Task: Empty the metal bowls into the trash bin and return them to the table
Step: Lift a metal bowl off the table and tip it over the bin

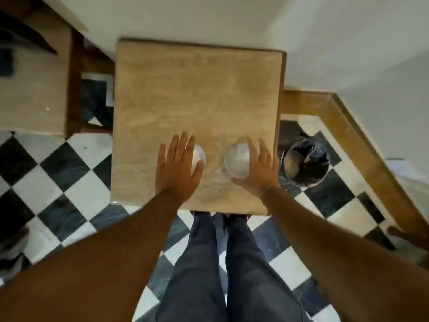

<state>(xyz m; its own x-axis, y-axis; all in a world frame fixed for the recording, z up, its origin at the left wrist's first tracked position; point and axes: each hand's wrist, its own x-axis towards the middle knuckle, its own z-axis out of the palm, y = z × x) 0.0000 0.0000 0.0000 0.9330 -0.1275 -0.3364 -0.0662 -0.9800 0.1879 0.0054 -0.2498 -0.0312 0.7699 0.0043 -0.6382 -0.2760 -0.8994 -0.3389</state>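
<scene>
I am standing at the near edge of a square wooden table, looking straight down over it, and both of my arms are reaching out over that edge. My left hand is lying over the left metal bowl, fingers spread and flattened across it, so only the bowl's right side is showing past my thumb; I am covering it more than gripping it, and I cannot tell whether my palm is actually pressing on the metal. My right hand is cupping the right metal bowl from its right side, fingers curving around the far rim and thumb lying under the near rim, so I am grasping this one. The image is blurred here, and I cannot tell whether either bowl is sitting flat or tilted, nor what is inside.

Both bowls are lying near the table's near edge, side by side, with a strip of bare wood between them; the right one is nearer the table's right edge.

The trash bin is standing on the checkered floor just beside the table's right edge, lined with a dark bag and open at the top. My legs in dark trousers are showing below the near edge.
</scene>
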